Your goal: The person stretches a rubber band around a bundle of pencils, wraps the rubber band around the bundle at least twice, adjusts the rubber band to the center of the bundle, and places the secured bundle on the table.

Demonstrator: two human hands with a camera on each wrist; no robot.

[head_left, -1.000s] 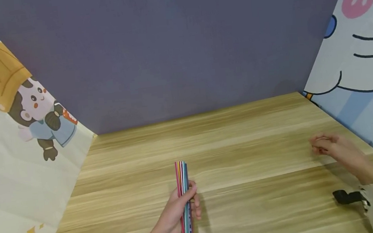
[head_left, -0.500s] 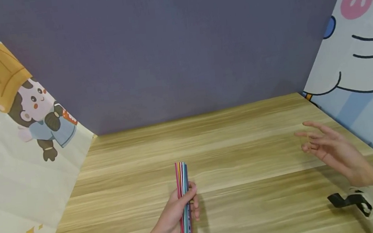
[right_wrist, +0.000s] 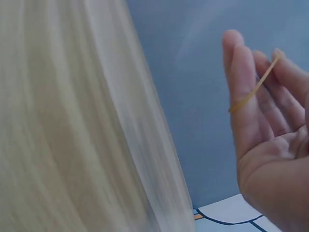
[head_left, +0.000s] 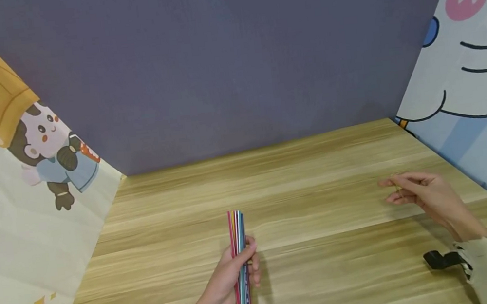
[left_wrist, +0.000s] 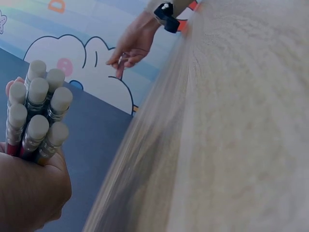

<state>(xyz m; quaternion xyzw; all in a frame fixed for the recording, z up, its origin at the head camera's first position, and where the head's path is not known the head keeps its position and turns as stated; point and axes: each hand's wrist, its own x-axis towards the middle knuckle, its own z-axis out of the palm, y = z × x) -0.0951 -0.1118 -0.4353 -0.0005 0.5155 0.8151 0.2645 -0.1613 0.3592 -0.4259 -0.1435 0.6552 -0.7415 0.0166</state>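
Observation:
My left hand point(head_left: 225, 278) grips a bundle of several pencils point(head_left: 236, 228) in the middle of the head view, thumb laid across them. Their colours include pink, yellow, teal and dark blue. White eraser ends point(left_wrist: 37, 92) in metal collars face the left wrist camera; in the head view these ends point toward me. Off to the right, my right hand point(head_left: 435, 197) is raised over the table with a thin yellow rubber band point(right_wrist: 260, 83) looped and stretched between its fingers. In the head view the band is barely visible.
A wood-grain table point(head_left: 324, 261) lies beneath both hands. A dark grey-blue panel point(head_left: 235, 64) stands along its back, with cartoon-printed sheets point(head_left: 5, 194) on the left and right sides. A black strap point(head_left: 443, 260) is around my right wrist.
My right hand has moved a little leftward; its fingers spread half a second ago and are closer together now, the band still on them. My left hand and the pencils stay in place.

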